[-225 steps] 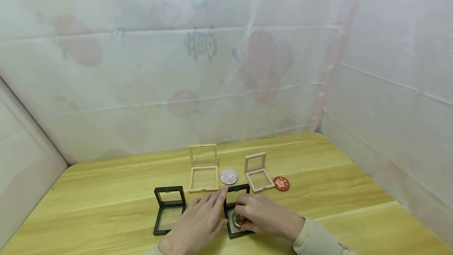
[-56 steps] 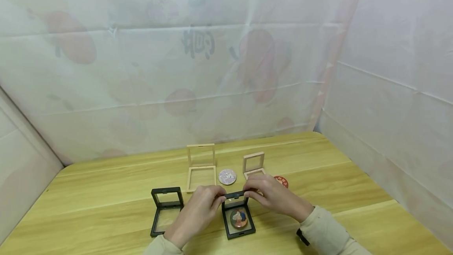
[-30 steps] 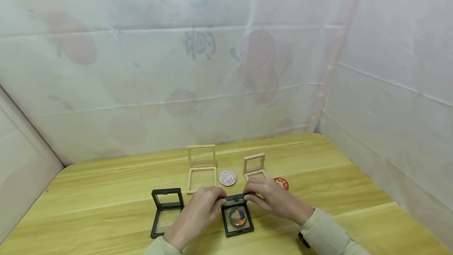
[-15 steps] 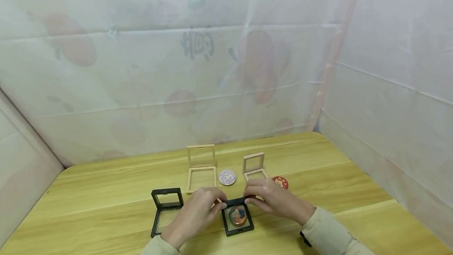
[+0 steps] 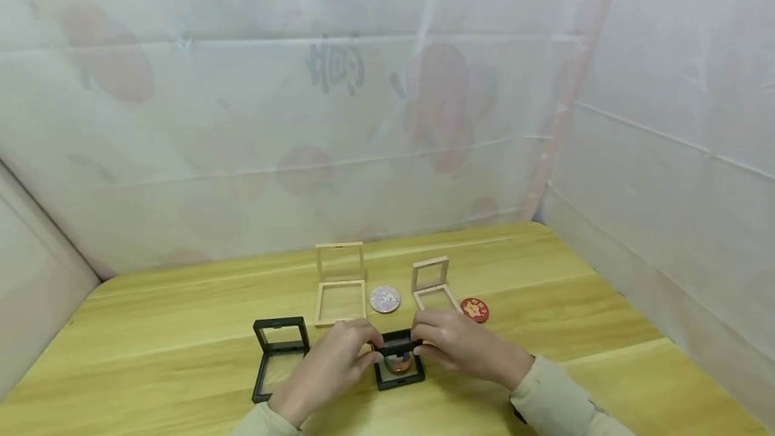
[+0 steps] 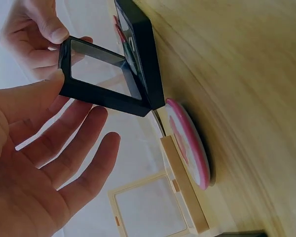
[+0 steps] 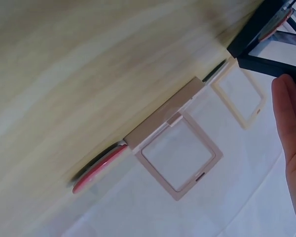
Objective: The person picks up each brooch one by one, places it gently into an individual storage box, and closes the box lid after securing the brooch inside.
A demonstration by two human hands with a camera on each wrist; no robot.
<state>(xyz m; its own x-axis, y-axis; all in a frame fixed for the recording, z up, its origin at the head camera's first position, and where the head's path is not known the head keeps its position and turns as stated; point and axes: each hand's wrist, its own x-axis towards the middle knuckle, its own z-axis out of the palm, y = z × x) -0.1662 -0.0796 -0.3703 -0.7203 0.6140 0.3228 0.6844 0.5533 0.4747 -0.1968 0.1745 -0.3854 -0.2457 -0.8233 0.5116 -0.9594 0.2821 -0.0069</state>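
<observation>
An open black hinged display frame (image 5: 401,382) lies on the table between my two hands. A round badge (image 5: 399,367) with a multicolour picture sits in its base, partly covered by the tilted lid. My left hand (image 5: 339,363) pinches the lid's left upper corner between thumb and fingers. At the right corner of that lid, my right hand (image 5: 463,343) pinches with thumb and fingertips. The left wrist view shows the lid (image 6: 103,101) at an angle to the base, with the left hand's other fingers (image 6: 89,170) spread loosely below it.
Left of my hands stands a second open black frame (image 5: 258,382). Behind are a large pale wooden-coloured frame (image 5: 318,305) and a smaller pinkish one (image 5: 430,261), both open. A glittery pale badge (image 5: 385,299) lies between them, a red badge (image 5: 475,310) farther right. White cloth walls (image 5: 375,221) enclose the table.
Earliest, my right hand held the multicolour badge in the black frame's base. Then it let go and both hands took the lid's upper corners. The lid has since tipped forward over the badge.
</observation>
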